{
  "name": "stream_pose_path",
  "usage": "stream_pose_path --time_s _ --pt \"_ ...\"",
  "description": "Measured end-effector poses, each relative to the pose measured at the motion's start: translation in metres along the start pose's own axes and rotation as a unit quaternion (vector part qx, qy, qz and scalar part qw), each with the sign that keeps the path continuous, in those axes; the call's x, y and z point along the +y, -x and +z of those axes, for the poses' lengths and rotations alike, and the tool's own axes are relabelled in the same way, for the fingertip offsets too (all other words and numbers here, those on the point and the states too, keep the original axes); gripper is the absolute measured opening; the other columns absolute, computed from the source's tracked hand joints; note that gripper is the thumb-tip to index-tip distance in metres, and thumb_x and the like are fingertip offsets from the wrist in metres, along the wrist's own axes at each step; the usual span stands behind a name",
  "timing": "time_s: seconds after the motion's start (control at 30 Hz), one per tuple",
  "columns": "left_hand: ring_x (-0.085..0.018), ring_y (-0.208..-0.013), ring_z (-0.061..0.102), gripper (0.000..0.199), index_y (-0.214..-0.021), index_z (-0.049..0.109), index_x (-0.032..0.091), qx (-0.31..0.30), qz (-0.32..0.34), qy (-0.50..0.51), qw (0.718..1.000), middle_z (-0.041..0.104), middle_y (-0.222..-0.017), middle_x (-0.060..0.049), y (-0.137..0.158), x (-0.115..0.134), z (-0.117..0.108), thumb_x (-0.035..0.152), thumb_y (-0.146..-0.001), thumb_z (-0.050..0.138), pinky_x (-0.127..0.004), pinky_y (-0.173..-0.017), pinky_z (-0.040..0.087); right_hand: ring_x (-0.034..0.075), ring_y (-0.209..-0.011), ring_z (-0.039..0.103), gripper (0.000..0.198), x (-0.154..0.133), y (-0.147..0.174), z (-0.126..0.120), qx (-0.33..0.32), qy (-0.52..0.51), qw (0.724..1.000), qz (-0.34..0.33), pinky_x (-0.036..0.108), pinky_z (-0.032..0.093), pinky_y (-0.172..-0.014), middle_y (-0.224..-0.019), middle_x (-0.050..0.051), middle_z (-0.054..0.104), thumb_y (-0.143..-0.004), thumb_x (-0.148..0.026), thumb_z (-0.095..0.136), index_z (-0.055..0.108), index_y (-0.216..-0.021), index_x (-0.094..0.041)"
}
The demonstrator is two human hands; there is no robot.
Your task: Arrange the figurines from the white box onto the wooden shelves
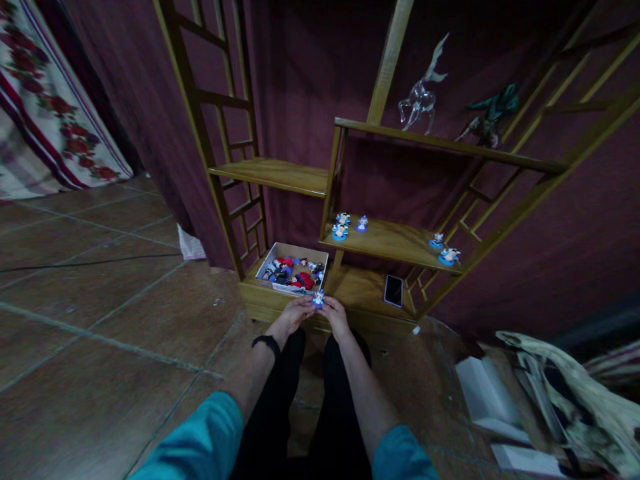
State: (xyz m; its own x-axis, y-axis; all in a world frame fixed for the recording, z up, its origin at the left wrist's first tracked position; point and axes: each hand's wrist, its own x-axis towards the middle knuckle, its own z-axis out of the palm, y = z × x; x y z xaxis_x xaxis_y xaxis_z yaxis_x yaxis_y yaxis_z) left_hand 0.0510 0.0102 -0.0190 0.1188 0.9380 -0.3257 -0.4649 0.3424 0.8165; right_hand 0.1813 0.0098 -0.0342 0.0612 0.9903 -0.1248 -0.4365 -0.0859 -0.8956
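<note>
Between my two hands is a small purple-and-white figurine [319, 299], held upright in front of the wooden shelf unit. My left hand [296, 313] pinches it from the left side, and my right hand [334, 315] from the right, both with closed fingertips. Just behind my left hand stands an open white cardboard box [324, 256] on the bottom shelf, filled with several red, black and purple figurines. On the middle shelf [395, 241] a purple figurine [362, 224] stands near two blue-based figurines [340, 231] at the left; two more figurines [449, 256] stand at the right end.
A phone [393, 291] lies on the bottom shelf at the right. The top shelf carries a clear glass horse [420, 100] and a dark green statuette [493, 113]. White boxes [493, 397] and cloth lie on the floor at right. A cable [90, 263] crosses the tiles at left.
</note>
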Motion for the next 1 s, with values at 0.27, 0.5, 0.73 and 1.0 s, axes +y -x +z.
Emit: stream_pose_path --time_s 0.27,0.5,0.73,1.0 --pt "-0.011 -0.064 0.063 0.027 -0.083 0.065 0.012 -0.009 -0.017 0.006 1.0 0.067 -0.07 -0.005 -0.0021 0.0 -0.0021 0.002 -0.059 0.072 -0.022 -0.065 0.049 0.017 -0.07 0.064 0.027 0.0004 -0.0025 -0.0011 0.024 0.005 1.0 -0.003 0.034 0.054 -0.07 -0.077 0.003 0.066 -0.053 -0.028 0.072 0.061 -0.075 -0.016" --pt "-0.011 -0.063 0.064 0.028 -0.085 0.064 0.012 -0.008 -0.014 0.006 1.0 0.067 -0.069 -0.004 -0.0028 -0.0002 -0.002 0.001 -0.06 0.071 -0.023 -0.066 0.05 0.016 -0.07 0.064 0.026 -0.0027 -0.0005 -0.0005 0.007 0.0 1.0 -0.007 0.033 0.054 -0.07 -0.076 0.003 0.066 -0.055 -0.029 0.071 0.062 -0.076 -0.016" --pt "-0.011 -0.062 0.064 0.029 -0.087 0.063 0.012 -0.006 -0.009 -0.003 1.0 0.066 -0.068 -0.004 -0.0012 -0.0005 -0.0014 0.001 -0.061 0.07 -0.022 -0.065 0.051 0.016 -0.069 0.063 0.026 -0.0001 -0.0031 -0.0019 0.014 0.015 1.0 -0.011 0.032 0.054 -0.069 -0.075 0.002 0.066 -0.052 -0.029 0.071 0.06 -0.072 -0.016" --pt "-0.011 -0.059 0.062 0.027 -0.078 0.063 0.012 0.007 0.011 -0.003 1.0 0.065 -0.064 -0.003 0.001 -0.0016 0.0024 0.004 -0.055 0.075 -0.022 -0.061 0.05 0.013 -0.063 0.062 0.023 0.006 -0.0066 -0.0027 0.036 0.02 0.999 -0.027 0.03 0.055 -0.064 -0.067 -0.002 0.063 -0.052 -0.029 0.071 0.057 -0.064 -0.016"
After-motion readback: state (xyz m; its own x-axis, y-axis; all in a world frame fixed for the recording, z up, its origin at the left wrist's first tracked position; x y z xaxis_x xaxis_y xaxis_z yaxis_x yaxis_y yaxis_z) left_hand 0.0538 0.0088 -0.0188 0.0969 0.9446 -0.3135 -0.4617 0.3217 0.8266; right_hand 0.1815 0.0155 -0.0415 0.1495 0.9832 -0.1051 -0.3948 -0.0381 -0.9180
